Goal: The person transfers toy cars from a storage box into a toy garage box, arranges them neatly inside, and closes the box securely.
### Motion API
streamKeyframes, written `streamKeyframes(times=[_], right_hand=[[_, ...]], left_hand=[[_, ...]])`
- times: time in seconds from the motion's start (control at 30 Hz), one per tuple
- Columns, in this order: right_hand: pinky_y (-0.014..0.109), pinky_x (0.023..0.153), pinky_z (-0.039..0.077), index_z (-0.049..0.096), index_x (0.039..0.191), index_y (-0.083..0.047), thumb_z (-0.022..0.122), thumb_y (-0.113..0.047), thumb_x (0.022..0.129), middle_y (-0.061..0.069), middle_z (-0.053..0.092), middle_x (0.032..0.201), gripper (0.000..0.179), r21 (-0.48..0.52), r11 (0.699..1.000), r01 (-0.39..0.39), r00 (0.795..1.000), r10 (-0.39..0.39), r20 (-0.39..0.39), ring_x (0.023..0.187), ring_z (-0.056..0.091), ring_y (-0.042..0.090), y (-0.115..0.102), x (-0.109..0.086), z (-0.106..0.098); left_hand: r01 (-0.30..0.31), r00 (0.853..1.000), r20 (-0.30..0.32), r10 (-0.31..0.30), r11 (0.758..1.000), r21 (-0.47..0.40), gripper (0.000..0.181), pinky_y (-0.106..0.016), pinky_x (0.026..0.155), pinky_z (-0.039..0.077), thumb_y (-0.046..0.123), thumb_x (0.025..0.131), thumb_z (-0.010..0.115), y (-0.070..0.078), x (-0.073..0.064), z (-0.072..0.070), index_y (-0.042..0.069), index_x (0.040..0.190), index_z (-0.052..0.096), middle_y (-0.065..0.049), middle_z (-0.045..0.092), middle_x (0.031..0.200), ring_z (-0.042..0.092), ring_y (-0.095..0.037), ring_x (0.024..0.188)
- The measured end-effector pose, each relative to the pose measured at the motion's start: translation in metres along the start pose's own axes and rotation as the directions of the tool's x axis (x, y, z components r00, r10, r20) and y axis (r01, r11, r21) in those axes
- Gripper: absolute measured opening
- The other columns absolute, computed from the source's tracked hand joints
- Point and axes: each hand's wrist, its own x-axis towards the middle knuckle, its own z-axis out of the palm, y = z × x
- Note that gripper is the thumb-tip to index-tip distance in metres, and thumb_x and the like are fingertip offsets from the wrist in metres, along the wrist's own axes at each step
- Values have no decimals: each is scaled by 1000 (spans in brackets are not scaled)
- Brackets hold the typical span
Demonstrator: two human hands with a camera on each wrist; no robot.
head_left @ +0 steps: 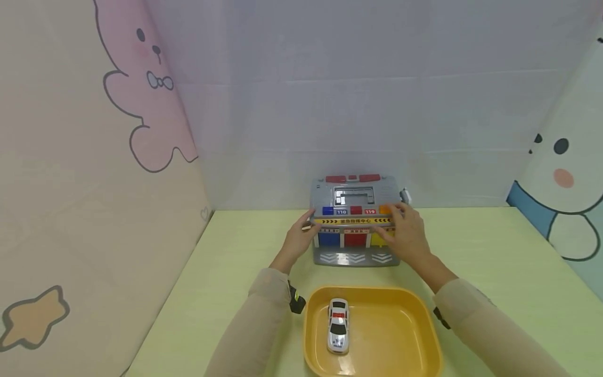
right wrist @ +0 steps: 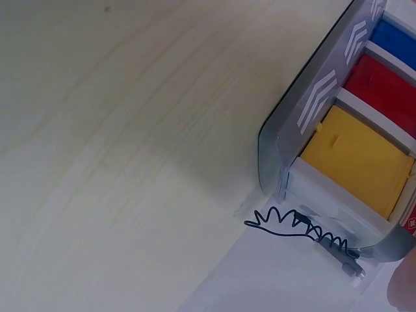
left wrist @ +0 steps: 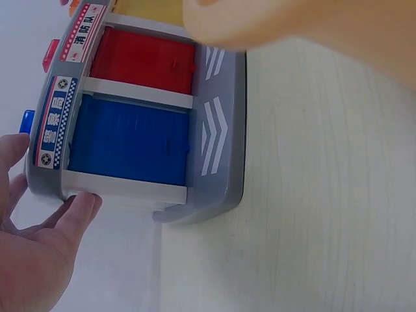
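Note:
A grey toy garage (head_left: 358, 197) with blue, red and yellow doors stands at the back of the table. My left hand (head_left: 298, 240) holds the left end of its roof edge; in the left wrist view, the fingers and thumb lie around the corner beside the blue door (left wrist: 130, 140). At the roof's right end my right hand (head_left: 408, 233) grips the edge, thumb on the yellow front sign and fingers by the orange light. Only a fingertip of it shows in the right wrist view, close to the yellow door (right wrist: 357, 162).
Nearer the person is a yellow tray (head_left: 386, 293) with a white toy police car (head_left: 338, 327) on its left side. A black coiled cord (right wrist: 279, 227) hangs at the garage's right side. A patterned cloth wall (head_left: 301, 104) rises behind the table.

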Motion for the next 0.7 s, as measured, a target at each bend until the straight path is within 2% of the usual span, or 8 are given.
streamKeyframes(times=[0.33,0.53,0.7], right_hand=[[65,93,29,47,134,5,68,-22,92,35,35,129,54,133,985,-114,993,118,-20,115,33,53,5,1,-1],[65,95,30,40,140,8,60,-29,98,35,28,136,60,201,958,-206,979,200,48,122,25,53,8,0,-4],[67,93,32,34,145,8,55,-34,100,35,22,138,65,252,934,-252,967,234,98,123,22,52,13,0,-6]], left_hand=[[-15,1000,10,16,999,-33,59,-42,97,47,23,96,65,-4,-4,-1,26,150,40,-17,50,139,53,-33,122],[-11,1000,19,12,1000,-23,60,-42,98,47,26,96,65,-5,-6,0,26,151,39,-16,49,141,52,-32,123],[-23,999,28,24,1000,-21,61,-43,98,46,26,96,64,-5,-10,-1,24,151,38,-16,48,141,52,-32,124]])
